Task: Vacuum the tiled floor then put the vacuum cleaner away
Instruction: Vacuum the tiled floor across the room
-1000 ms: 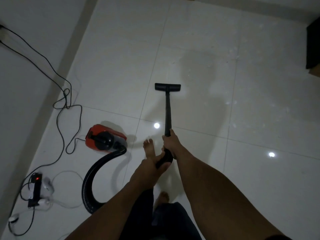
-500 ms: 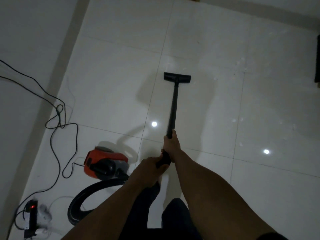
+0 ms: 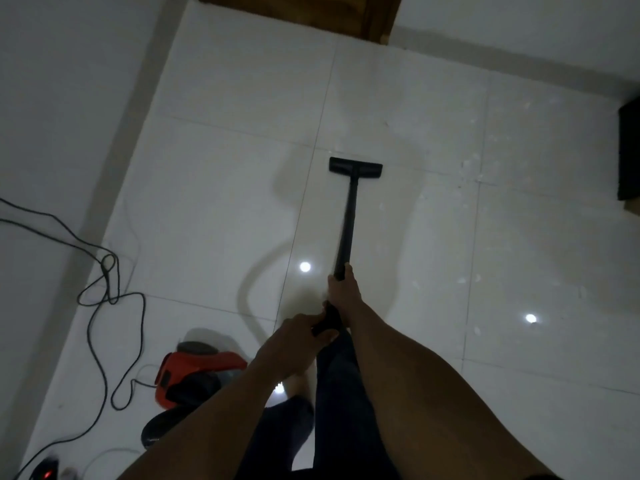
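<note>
A black vacuum wand (image 3: pixel 349 223) runs from my hands out over the white tiled floor (image 3: pixel 214 209). Its flat black nozzle head (image 3: pixel 355 167) rests on a tile ahead of me, close to a grout line. My right hand (image 3: pixel 343 294) grips the wand higher up. My left hand (image 3: pixel 299 336) holds the black handle end just below it. The red canister vacuum (image 3: pixel 197 375) sits on the floor at my lower left, and its black hose (image 3: pixel 159 429) curls out beneath my left forearm.
A black power cord (image 3: pixel 104 289) loops across the floor along the left wall, down to a power strip with a red light (image 3: pixel 45 474). A wooden door base (image 3: pixel 298 12) stands at the top. A dark box (image 3: pixel 628 150) sits at the right edge. Pale specks (image 3: pixel 467 164) dot the tiles at right.
The nozzle has slid forward over the tile and I have stepped after it. The canister and cord now lie lower in view, and the door base has come into sight.
</note>
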